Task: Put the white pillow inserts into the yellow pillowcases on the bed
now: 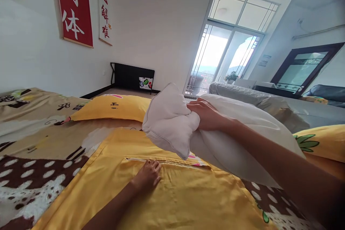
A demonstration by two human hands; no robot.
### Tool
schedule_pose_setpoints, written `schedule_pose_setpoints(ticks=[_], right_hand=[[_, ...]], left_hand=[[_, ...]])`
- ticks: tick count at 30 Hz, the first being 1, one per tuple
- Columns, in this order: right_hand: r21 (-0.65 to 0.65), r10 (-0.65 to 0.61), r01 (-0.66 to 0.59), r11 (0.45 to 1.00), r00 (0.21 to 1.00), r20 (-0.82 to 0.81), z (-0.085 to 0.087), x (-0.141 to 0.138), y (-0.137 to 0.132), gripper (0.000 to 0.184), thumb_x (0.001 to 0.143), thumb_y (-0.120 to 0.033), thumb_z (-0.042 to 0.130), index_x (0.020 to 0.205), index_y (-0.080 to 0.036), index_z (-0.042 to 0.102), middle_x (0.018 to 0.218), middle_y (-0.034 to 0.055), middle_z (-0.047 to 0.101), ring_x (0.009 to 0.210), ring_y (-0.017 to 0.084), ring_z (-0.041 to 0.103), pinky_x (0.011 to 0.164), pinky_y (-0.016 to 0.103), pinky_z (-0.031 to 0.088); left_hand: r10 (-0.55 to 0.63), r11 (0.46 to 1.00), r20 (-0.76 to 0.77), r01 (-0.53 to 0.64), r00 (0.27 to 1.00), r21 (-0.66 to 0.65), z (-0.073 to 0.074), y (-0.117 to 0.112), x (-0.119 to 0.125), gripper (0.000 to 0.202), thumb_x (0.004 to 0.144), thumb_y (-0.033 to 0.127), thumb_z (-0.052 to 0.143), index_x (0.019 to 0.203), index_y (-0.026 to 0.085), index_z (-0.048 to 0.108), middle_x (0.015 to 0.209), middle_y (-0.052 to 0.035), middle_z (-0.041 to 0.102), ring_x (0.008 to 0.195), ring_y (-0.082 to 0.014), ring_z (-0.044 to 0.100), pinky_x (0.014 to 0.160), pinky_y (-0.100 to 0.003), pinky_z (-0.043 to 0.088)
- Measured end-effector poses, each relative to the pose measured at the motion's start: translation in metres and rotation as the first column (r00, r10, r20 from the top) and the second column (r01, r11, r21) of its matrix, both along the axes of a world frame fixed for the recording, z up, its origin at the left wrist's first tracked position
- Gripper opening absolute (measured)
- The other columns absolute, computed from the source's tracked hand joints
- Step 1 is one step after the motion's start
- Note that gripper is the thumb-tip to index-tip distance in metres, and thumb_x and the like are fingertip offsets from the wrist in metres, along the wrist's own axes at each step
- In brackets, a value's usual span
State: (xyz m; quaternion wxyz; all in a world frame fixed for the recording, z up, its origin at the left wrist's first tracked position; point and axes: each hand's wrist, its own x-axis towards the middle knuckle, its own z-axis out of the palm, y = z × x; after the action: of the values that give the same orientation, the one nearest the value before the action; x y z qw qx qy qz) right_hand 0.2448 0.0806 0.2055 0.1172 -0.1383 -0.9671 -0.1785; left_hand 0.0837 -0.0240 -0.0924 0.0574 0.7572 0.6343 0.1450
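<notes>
A white pillow (pixel 172 122) is held up over the bed, squeezed near its end by my right hand (pixel 207 115), whose fingers are closed round it. Below it a yellow pillowcase (pixel 175 194) lies flat on the bed, its zipper opening (pixel 167 162) facing away from me. My left hand (pixel 147 178) rests on the pillowcase right at the zipper edge, fingers curled down onto the fabric. The pillow's end hangs just above the opening.
A second yellow pillow (pixel 113 107) lies further back on the patterned bedsheet (pixel 35 151). Another yellow cushion (pixel 320 142) is at the right. A grey sofa (pixel 269 104), a glass balcony door (pixel 221 57) and red wall scrolls (pixel 75 7) stand beyond.
</notes>
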Motion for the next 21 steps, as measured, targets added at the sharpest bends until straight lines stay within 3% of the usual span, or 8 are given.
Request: schedule_pose_setpoints(ticks=[6, 12, 17, 21], right_hand=[[-0.007, -0.087, 0.090, 0.996, 0.977, 0.197, -0.027, -0.028, -0.002, 0.012, 0.076, -0.032, 0.052, 0.082, -0.023, 0.058, 0.079, 0.0029, 0.067, 0.079, 0.022, 0.062, 0.072, 0.032, 0.033], [-0.102, -0.086, 0.128, 0.986, 0.935, 0.344, -0.058, -0.054, 0.009, 0.016, 0.071, -0.029, 0.056, 0.086, -0.024, 0.061, 0.084, 0.0043, 0.069, 0.080, 0.023, 0.064, 0.064, 0.029, 0.036], [-0.154, -0.078, 0.145, 0.977, 0.924, 0.374, -0.070, -0.058, 0.016, 0.023, 0.067, -0.028, 0.059, 0.089, -0.023, 0.063, 0.087, 0.0057, 0.069, 0.083, 0.025, 0.064, 0.066, 0.030, 0.039], [-0.181, -0.075, 0.157, 0.971, 0.917, 0.392, -0.078, -0.059, 0.021, 0.025, 0.067, -0.027, 0.060, 0.091, -0.022, 0.064, 0.087, 0.0069, 0.070, 0.084, 0.026, 0.065, 0.069, 0.031, 0.041]], left_hand=[[0.042, 0.999, 0.034, -0.041, 0.999, -0.033, -0.002, 0.002, -0.005, 0.037, 0.083, 0.031, 0.050, 0.118, 0.019, 0.054, 0.114, -0.0120, 0.059, 0.109, -0.0262, 0.051, 0.097, -0.040, 0.037], [0.085, 0.995, 0.038, -0.083, 0.996, -0.058, -0.005, 0.005, -0.002, 0.026, 0.084, 0.022, 0.042, 0.104, 0.017, 0.058, 0.109, -0.0154, 0.060, 0.106, -0.0298, 0.054, 0.092, -0.046, 0.038], [0.031, 0.994, 0.110, -0.019, 0.993, -0.109, 0.001, 0.004, -0.001, 0.022, 0.077, 0.015, 0.045, 0.094, 0.018, 0.058, 0.091, -0.0105, 0.067, 0.080, -0.0238, 0.062, 0.072, -0.033, 0.044], [0.013, 0.986, 0.210, 0.021, 0.978, -0.163, 0.002, 0.004, -0.014, 0.016, 0.073, 0.017, 0.046, 0.073, 0.019, 0.062, 0.077, -0.0058, 0.068, 0.072, -0.0213, 0.061, 0.062, -0.028, 0.043]])
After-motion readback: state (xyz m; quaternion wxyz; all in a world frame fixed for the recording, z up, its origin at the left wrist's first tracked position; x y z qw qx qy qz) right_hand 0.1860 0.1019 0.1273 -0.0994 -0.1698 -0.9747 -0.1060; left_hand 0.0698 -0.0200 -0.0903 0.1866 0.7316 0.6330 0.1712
